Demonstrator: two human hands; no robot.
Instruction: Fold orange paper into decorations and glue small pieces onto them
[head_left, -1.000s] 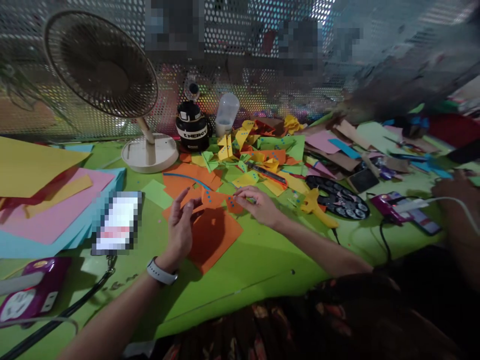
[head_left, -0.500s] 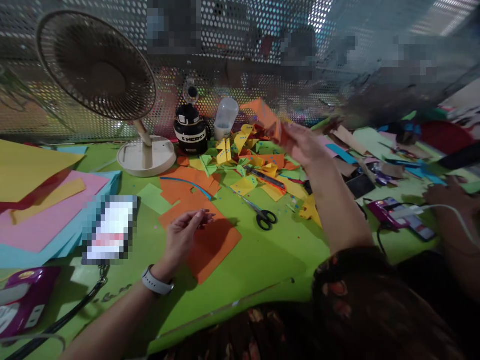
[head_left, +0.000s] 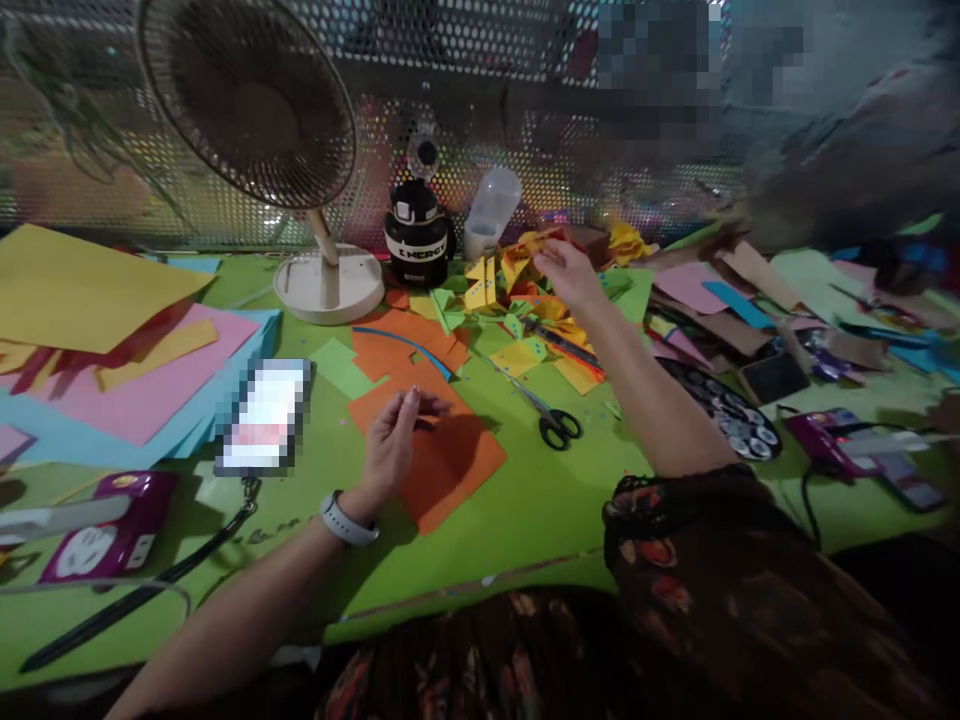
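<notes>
My left hand hovers over an orange paper sheet, thumb raised and fingers loosely curled apart, holding nothing. A white watch band circles that wrist. My right hand reaches to the heap of folded yellow paper pieces at the back of the green table. Its fingers are bent together against the heap, and what lies between them is hidden. Between the arms lie black-handled scissors, with a cutter knife beyond them among the scraps. A blue paper strip rests on orange offcuts.
A fan, a black bottle and a tilted clear container stand at the back. Coloured sheets and a phone are at left. A dark round tray of small round items sits at right, near purple devices.
My right hand has come down to the paper heap; the orange paper piece raised with it is no longer seen there. My left hand's thumb has lifted from its fingers. The view has shifted.
</notes>
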